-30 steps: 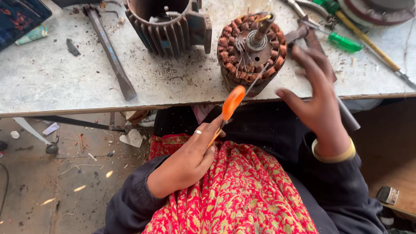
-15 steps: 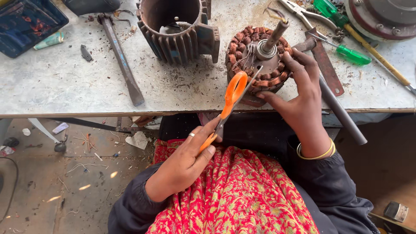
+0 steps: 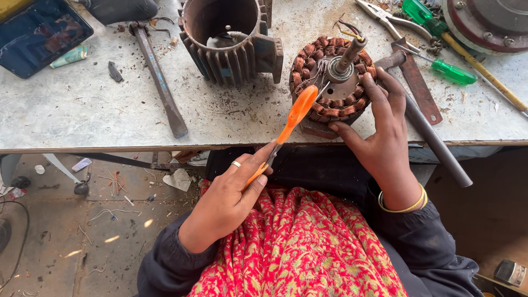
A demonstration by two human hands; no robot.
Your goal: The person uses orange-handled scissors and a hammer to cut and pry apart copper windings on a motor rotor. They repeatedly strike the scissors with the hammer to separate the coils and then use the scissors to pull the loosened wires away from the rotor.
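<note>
the left hand [image 3: 228, 203] grips orange-handled scissors [image 3: 286, 129], whose tip has now reached the copper windings of the motor stator [image 3: 330, 88] at the workbench [image 3: 82, 110] edge; the right hand [image 3: 382, 146] stays clasped around the stator.

Viewpoint: head-worn, above the seated person's lap.
Direction: steeply downward, onto the workbench [image 3: 82, 110] front edge (floor visible at left).
Range: close, within arm's reach.
Views: one only.

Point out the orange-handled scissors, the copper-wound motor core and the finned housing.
orange-handled scissors [image 3: 297, 113], head view, on the orange handle.
copper-wound motor core [image 3: 313, 58], head view, on the copper coils.
finned housing [image 3: 225, 60], head view, on the front fins.
</note>
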